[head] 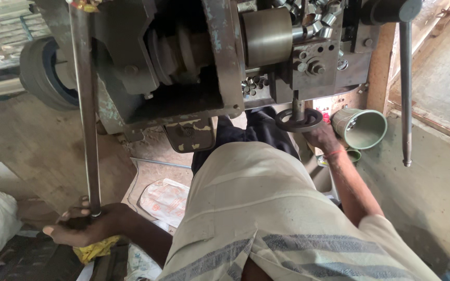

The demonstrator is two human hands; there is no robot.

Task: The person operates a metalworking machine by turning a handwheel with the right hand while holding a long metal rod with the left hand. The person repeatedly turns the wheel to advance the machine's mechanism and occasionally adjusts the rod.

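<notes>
My left hand, lower left of the frame, is closed round the bottom end of the long bar, with a yellow rag under the palm. The bar runs straight up the left side into the machine at the top. My right hand, right of centre, grips the rim of the small black handwheel hanging below the tool block. Judgement: the bar wants a steady hold and the wheel a slow, even feed, wrist clear of the brass-coloured chuck. Cut rings lie heaped at upper right; a green cup sits tipped beside my right hand, a second lever hangs further right
</notes>
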